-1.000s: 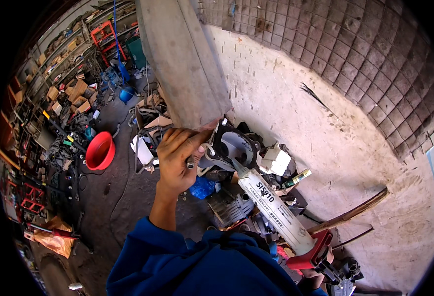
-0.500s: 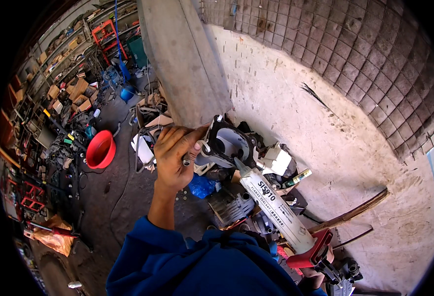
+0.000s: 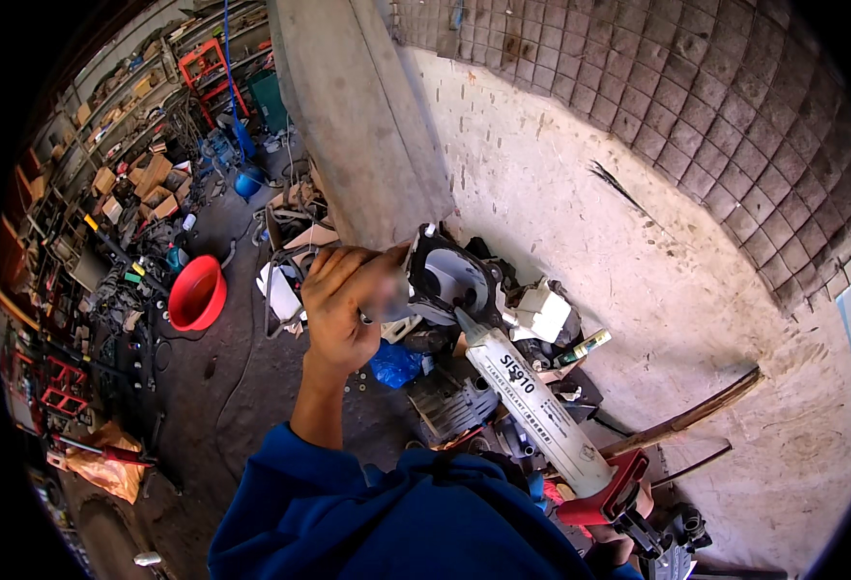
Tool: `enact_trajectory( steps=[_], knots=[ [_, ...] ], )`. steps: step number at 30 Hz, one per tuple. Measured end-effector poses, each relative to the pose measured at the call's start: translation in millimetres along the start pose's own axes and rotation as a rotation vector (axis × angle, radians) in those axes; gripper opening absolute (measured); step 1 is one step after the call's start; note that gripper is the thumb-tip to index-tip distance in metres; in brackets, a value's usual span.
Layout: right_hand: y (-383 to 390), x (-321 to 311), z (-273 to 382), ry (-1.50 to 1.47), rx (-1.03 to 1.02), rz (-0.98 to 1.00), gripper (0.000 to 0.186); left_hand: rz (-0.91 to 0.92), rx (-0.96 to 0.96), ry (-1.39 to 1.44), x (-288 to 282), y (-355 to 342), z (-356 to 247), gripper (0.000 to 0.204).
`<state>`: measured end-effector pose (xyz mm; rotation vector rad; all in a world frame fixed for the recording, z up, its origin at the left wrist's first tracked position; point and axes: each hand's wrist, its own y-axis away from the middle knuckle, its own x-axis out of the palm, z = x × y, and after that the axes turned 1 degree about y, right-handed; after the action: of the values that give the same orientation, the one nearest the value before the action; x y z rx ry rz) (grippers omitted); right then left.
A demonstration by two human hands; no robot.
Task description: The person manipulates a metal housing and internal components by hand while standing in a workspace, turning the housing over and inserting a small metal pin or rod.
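Note:
My left hand (image 3: 333, 304) is closed round the left side of a round-bored metal housing (image 3: 413, 261) with a dark flange face, holding it up in front of me. Part of the fingers is smeared. The housing's bore looks pale grey inside. From the lower right, a white sealant cartridge (image 3: 541, 416) sits in a red caulking gun (image 3: 607, 491). Its tapered nozzle (image 3: 470, 324) points up at the flange's lower edge, at or very near the surface. My right hand (image 3: 617, 553) is wrapped round the gun's handle, mostly hidden by the gun and my sleeve.
Below the housing lie metal parts (image 3: 464, 411) and a blue plastic bag (image 3: 395, 362). A red basin (image 3: 197, 293) stands on the floor at left, near cluttered shelves. A pale wall (image 3: 580, 193) rises at right, with a wooden stick (image 3: 686, 425) against it.
The caulking gun and cartridge have shifted slightly left, and the nozzle tip has moved a little left along the flange edge. My left hand and the housing have barely moved.

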<state>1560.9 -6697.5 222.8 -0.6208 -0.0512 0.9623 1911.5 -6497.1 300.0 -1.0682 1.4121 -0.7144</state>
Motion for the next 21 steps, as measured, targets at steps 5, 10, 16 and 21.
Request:
enact_trajectory(
  steps=[5,10,16,21],
  knots=[
    [-0.3,0.5,1.6,0.006,-0.017,0.011,0.03,-0.02,-0.029,-0.019,-2.5,1.6,0.4,0.034],
    [-0.5,-2.6,2.9,0.028,-0.04,0.028,0.031,-0.052,-0.021,-0.007,-0.6,-1.4,-1.0,0.032],
    [-0.3,4.4,5.8,0.06,-0.1,-0.008,0.032,-0.071,-0.028,-0.026,-2.9,0.4,-0.9,0.031],
    [0.6,-1.3,12.9,0.083,-0.035,0.021,0.035,-0.073,-0.031,-0.023,-4.2,2.5,-0.4,0.029]
  ],
)
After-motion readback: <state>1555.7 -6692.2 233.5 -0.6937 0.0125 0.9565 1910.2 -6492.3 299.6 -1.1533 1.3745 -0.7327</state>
